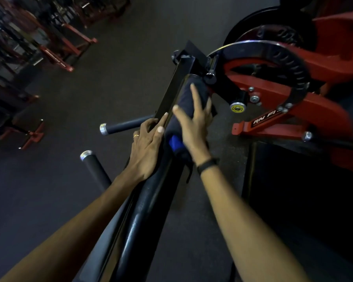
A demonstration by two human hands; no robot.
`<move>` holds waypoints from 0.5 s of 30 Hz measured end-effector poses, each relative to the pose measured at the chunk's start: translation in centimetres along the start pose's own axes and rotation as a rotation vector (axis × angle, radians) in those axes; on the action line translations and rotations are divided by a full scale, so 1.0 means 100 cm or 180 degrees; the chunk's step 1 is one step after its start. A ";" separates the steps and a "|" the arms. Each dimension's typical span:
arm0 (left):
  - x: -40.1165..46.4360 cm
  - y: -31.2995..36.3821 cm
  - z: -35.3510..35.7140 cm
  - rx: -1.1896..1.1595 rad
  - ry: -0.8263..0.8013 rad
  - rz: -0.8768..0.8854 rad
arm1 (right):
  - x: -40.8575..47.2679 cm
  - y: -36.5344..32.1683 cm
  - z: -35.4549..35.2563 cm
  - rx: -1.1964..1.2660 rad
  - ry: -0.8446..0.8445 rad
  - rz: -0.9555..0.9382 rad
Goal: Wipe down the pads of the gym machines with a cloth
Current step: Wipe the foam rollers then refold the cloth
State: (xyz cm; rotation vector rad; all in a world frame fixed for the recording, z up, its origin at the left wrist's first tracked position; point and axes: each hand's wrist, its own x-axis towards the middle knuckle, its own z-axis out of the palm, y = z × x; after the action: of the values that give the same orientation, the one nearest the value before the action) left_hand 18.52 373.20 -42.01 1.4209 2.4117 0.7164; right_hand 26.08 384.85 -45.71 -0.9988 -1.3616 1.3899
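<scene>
A long black roller pad [149, 202] runs from the bottom centre up toward the red machine. A dark blue cloth [180, 110] is draped over its far end, with a brighter blue patch near my wrist. My right hand [194, 125] lies on the cloth with fingers spread, pressing it against the pad. My left hand [147, 147] rests on the pad's left side, fingers extended against the black bar [169, 94] that runs alongside it.
The red machine frame [306, 110] with a black notched adjuster arc [293, 64] stands at the right. Two black handles with silver caps [122, 126] [94, 167] stick out to the left. A black box [304, 190] sits at the lower right. Other red machines [55, 47] stand on the dark floor far left.
</scene>
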 end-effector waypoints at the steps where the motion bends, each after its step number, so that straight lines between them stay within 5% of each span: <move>1: 0.000 0.001 0.000 -0.0026 -0.0019 -0.0050 | 0.024 -0.002 0.000 -0.0098 -0.0026 0.0061; 5: -0.003 0.005 -0.001 -0.0167 -0.0005 -0.0149 | 0.033 -0.011 -0.002 -0.0773 -0.0044 -0.0096; 10: -0.002 -0.011 0.002 -0.0670 0.0246 -0.0097 | -0.080 -0.016 0.002 -0.1906 -0.0565 -0.0746; 15: -0.002 0.005 0.000 -0.0838 0.0435 -0.0435 | 0.039 -0.032 0.008 -0.2873 -0.0638 -0.0884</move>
State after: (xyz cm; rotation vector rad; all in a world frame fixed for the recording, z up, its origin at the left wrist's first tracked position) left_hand 18.96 373.26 -41.78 1.1268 2.3766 1.0810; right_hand 24.54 388.35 -42.25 -1.1703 -2.2652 0.6463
